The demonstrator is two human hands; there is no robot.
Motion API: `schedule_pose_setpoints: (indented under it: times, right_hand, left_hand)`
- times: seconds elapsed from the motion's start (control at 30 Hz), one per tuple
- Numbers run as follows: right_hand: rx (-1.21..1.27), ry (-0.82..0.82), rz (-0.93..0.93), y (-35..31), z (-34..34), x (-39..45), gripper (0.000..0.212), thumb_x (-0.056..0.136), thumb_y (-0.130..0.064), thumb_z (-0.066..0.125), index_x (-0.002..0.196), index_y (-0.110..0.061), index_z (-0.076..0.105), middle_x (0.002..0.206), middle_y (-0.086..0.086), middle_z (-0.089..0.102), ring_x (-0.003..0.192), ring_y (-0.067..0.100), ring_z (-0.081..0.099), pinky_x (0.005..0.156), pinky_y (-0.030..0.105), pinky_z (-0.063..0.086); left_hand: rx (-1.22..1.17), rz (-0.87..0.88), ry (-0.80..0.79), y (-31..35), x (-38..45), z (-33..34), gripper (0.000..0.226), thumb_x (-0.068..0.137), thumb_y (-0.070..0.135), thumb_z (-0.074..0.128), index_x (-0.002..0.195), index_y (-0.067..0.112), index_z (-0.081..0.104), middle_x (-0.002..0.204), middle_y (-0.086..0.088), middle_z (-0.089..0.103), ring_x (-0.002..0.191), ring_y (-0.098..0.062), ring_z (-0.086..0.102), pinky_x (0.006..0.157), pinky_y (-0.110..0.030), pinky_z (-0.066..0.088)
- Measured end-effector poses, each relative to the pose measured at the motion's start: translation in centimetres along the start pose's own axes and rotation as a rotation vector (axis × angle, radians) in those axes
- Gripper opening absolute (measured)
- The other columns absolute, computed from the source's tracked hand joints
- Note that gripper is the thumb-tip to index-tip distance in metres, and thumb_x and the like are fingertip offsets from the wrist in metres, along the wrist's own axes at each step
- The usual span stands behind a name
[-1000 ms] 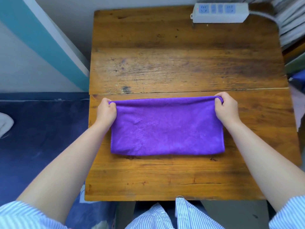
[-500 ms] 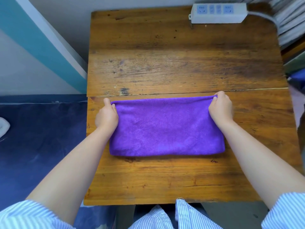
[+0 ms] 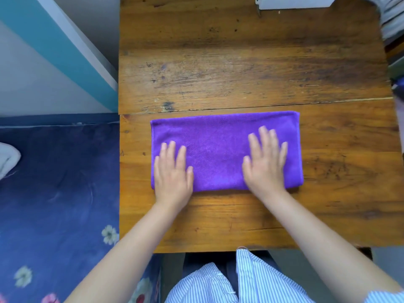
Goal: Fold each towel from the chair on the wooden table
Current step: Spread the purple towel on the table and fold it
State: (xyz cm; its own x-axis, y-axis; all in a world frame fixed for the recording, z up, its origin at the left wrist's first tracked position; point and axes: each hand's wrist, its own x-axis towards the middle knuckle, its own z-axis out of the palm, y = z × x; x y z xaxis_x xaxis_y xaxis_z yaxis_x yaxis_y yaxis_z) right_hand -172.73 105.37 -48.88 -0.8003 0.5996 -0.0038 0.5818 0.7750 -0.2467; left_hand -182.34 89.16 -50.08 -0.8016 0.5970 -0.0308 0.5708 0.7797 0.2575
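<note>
Nearest the camera, two bare forearms reach out from striped blue-and-white sleeves over the near edge of the wooden worktop (image 3: 218, 226). The left hand (image 3: 172, 171) lies palm down on the left end of the one purple towel (image 3: 218, 149), fingers straight and slightly spread, holding nothing. The right hand (image 3: 265, 162) rests flat on the towel's right half the same way, fingers fanned and a little blurred. The towel is a single folded rectangle lying flat on the near board of the worktop, long side left to right, its far edge just short of the seam between the two boards. At the far edge one white power strip (image 3: 293, 2) is partly cut off. A blue floral bed cover (image 3: 59, 182) lies left.
</note>
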Motion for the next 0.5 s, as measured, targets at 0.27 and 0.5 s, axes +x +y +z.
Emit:
schedule_pose_setpoints:
  times: [0.27,0.5]
  right_hand:
    - [-0.119,-0.278,-0.070,-1.2,2.0,-2.8,0.051,0.075,-0.032,0.056,0.123,-0.013,0.058,0.133,0.013,0.053,0.122,0.038,0.049,0.096,0.064,0.034]
    - [-0.081,-0.276,0.195,6.1,1.8,-4.5,0.066,0.085,-0.044,0.021,0.141,-0.012,0.029,0.152,0.010,0.022,0.142,0.032,0.015,0.115,0.047,0.006]
  left_hand:
    - [0.040,-0.040,-0.253,-1.2,-0.3,2.6,0.057,0.089,0.043,0.049,0.141,0.027,0.032,0.154,-0.009,0.019,0.143,-0.034,0.010,0.116,-0.047,0.008]
    - [0.038,-0.151,-0.283,-4.1,-0.8,3.0,0.065,0.090,0.048,0.043,0.146,0.024,0.019,0.157,-0.005,0.004,0.145,-0.024,-0.002,0.116,-0.042,0.002]
